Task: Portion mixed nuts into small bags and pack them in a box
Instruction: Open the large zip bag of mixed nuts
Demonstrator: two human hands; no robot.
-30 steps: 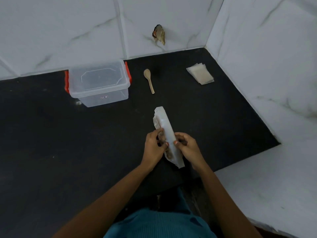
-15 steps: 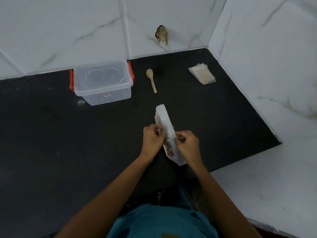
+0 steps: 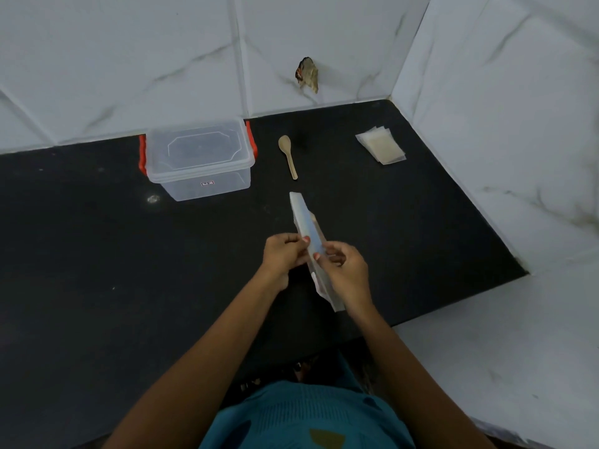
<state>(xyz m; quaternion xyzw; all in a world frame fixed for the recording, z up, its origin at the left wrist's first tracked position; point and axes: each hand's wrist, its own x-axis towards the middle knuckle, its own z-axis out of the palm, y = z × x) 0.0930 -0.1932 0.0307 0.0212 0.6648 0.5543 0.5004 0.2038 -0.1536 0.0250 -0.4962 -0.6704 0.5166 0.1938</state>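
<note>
Near the counter's (image 3: pixel 97 286) front edge, left hand (image 3: pixel 283 254) and right hand (image 3: pixel 346 270) each pinched the nut packet (image 3: pixel 306 222), apparently at its top seam.

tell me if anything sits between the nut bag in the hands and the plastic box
Nothing visible does. The nut bag is held by both hands above bare black counter, and the stretch to the plastic box is open. The box's lid is on, though. The wooden spoon lies off to the right.

Home kitchen corner: black countertop (image 3: pixel 97 286) against marble-tiled walls (image 3: pixel 129 59).
</note>
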